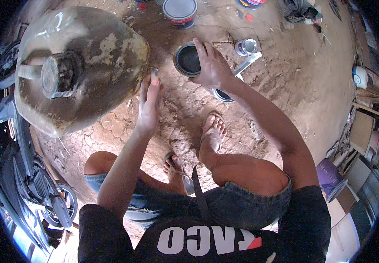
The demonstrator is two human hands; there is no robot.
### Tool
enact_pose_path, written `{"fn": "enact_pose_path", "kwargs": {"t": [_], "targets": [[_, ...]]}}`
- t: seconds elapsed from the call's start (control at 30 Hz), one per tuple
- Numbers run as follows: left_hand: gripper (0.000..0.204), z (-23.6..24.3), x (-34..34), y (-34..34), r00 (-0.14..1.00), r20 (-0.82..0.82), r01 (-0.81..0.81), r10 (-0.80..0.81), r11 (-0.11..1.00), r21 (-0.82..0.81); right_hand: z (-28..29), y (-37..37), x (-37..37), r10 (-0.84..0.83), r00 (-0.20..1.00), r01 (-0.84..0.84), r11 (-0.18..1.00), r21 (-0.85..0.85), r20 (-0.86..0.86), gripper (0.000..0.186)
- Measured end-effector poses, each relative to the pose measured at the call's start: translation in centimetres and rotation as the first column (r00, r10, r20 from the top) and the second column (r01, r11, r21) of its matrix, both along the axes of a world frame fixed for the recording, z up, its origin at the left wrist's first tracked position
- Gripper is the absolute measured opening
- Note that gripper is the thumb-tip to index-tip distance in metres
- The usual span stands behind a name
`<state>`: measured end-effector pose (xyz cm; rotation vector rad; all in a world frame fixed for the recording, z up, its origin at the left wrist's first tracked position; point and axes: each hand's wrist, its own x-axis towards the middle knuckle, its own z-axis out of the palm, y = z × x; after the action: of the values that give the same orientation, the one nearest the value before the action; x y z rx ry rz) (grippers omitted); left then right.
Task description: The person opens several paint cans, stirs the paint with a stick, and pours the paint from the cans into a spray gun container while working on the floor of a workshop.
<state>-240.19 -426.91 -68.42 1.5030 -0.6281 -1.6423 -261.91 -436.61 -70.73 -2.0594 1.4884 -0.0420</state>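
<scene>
My left hand (150, 96) is closed on a small thin grey object (153, 73), partly hidden, beside a big, dirty olive-grey plastic jerrycan (93, 92) with a capped spout. My right hand (211, 65) grips an open round tin (185, 59) with dark contents, raised to the right of the jerrycan. Below that hand another open tin (223, 97) is partly covered by my arm. A long light-handled tool (246, 63) lies by it, next to a small silver can (246, 47).
Paint buckets (180, 12) stand on the cracked dirt floor (299, 83) at the top, near a dark bag (295, 13). A motorbike (31, 184) is along the left side; boards (360, 131) and a purple container (327, 177) line the right.
</scene>
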Motion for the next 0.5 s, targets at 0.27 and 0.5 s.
{"fn": "enact_pose_path", "kwargs": {"t": [0.27,0.5], "targets": [[0.100,2.7,2.5,1.5,0.864,-0.092,0.485,-0.494,0.868,-0.110,9.3,3.5,-2.1,-0.105,0.979,0.123,0.987,-0.099,0.173,0.116],[0.117,2.9,-7.1,4.1,0.536,-0.035,0.815,-0.843,0.528,-0.238,17.7,7.7,-8.9,0.008,0.999,-0.014,0.994,-0.111,-0.050,0.116]]}}
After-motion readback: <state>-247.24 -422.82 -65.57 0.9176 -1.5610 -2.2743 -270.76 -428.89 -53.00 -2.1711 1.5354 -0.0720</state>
